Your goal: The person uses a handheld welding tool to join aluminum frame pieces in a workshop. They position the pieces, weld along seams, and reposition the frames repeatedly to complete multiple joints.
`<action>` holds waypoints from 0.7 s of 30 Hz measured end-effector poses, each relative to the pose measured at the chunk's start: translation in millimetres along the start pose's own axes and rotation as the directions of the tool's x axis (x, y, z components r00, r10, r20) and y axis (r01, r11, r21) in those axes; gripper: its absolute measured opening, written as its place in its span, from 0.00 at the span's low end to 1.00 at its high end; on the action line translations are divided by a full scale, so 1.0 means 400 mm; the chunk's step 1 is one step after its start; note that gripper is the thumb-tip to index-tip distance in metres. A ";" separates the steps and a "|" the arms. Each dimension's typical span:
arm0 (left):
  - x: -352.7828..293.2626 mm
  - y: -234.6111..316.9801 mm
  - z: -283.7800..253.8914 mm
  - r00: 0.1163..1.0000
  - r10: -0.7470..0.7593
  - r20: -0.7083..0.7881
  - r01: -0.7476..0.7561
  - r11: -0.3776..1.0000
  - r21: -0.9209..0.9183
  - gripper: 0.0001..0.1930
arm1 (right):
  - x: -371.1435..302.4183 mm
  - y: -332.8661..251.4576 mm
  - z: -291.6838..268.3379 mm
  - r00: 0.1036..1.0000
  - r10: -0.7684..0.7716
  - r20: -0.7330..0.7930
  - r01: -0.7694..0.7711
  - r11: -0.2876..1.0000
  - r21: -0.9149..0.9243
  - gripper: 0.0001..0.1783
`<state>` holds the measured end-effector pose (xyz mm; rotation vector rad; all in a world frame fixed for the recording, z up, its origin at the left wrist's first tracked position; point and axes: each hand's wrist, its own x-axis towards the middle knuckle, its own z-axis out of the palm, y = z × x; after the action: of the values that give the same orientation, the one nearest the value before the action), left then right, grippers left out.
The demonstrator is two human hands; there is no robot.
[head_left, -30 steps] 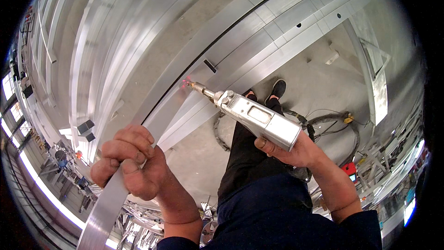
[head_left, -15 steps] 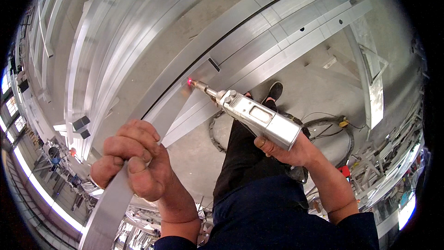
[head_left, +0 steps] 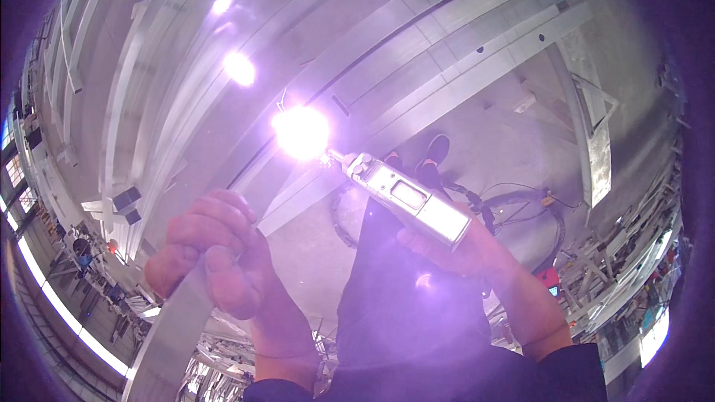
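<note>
My left hand is closed around a flat silver metal bar that runs from the lower left up toward the middle. In my right hand is a silver handheld laser welding gun, its grip mostly hidden under its boxy body. The gun's nozzle points up and left at the metal. A blinding white-violet flash covers the nozzle tip and the spot where the bar meets a long metal profile.
More long metal profiles lie at the upper left. A metal stand is at the right, with a cable coiled on the floor below it. My shoe shows beneath the profile. Stacked metal pieces line both sides.
The small red dot at the nozzle has given way to a bright flash, tinting the whole view violet. The welding gun has shifted slightly left; my left hand stays on the bar.
</note>
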<state>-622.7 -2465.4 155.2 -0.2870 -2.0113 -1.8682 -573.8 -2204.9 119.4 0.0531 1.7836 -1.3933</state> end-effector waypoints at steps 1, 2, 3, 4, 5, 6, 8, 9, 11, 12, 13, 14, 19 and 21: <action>-0.002 0.002 -0.004 1.000 0.000 0.014 -0.001 1.000 0.009 0.15 | -0.002 0.002 -0.001 0.999 -0.041 -0.002 0.041 0.998 -0.048 0.26; -0.003 0.002 -0.007 1.000 0.001 0.026 -0.001 1.000 0.003 0.15 | -0.004 0.003 -0.003 0.997 -0.082 -0.003 0.081 0.992 -0.096 0.25; -0.004 0.001 -0.010 0.999 0.002 0.039 -0.001 1.000 -0.006 0.15 | -0.010 0.001 -0.005 1.000 -0.018 -0.004 0.018 0.999 -0.034 0.25; -0.002 0.000 -0.012 0.998 0.002 0.055 -0.002 1.000 -0.015 0.15 | -0.016 -0.003 -0.005 0.999 0.045 -0.002 -0.045 0.999 0.031 0.24; 0.001 -0.002 -0.012 0.998 0.006 0.062 -0.005 1.000 -0.016 0.15 | -0.022 -0.006 -0.005 0.994 0.109 0.001 -0.108 0.989 0.096 0.23; 0.005 -0.004 -0.010 0.997 0.009 0.070 -0.008 1.000 -0.019 0.15 | -0.024 0.000 -0.003 0.995 0.097 -0.003 -0.096 0.990 0.100 0.24; -0.005 0.004 -0.005 0.999 0.007 0.045 -0.007 1.000 -0.008 0.14 | -0.024 0.030 -0.002 0.998 0.062 0.022 -0.064 0.993 0.100 0.25; -0.012 0.009 0.004 1.000 0.004 0.021 -0.004 1.000 -0.009 0.14 | -0.031 0.041 -0.006 0.998 0.043 0.043 -0.046 0.996 0.075 0.25; -0.013 0.003 0.015 1.000 0.016 -0.003 -0.016 0.998 -0.055 0.13 | -0.063 0.058 -0.014 0.998 0.016 0.060 -0.018 0.999 0.026 0.27; -0.011 0.002 0.017 1.000 0.021 -0.002 -0.021 0.999 -0.036 0.13 | -0.078 0.074 -0.015 0.997 0.015 0.071 -0.027 0.985 0.170 0.28; -0.008 0.001 0.021 1.000 0.026 0.000 -0.026 0.999 -0.022 0.13 | -0.093 0.088 -0.018 0.997 0.013 0.079 -0.037 0.949 0.312 0.30; -0.009 0.000 0.022 1.000 0.022 -0.015 -0.023 0.999 -0.027 0.13 | -0.104 0.090 -0.023 0.997 -0.019 0.072 -0.006 0.940 0.342 0.30; -0.012 -0.005 0.010 0.997 0.032 -0.064 -0.034 0.999 -0.034 0.14 | -0.129 0.081 -0.027 0.998 0.024 -0.051 -0.001 0.914 0.406 0.26; -0.010 -0.008 0.010 0.994 0.063 -0.090 -0.068 0.996 -0.058 0.14 | -0.136 0.097 -0.026 0.996 0.066 -0.054 -0.037 0.909 0.415 0.25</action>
<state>-620.9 -2461.2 150.5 -0.2788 -1.8672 -1.8703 -525.4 -2157.6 123.8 0.3743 1.4973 -1.7266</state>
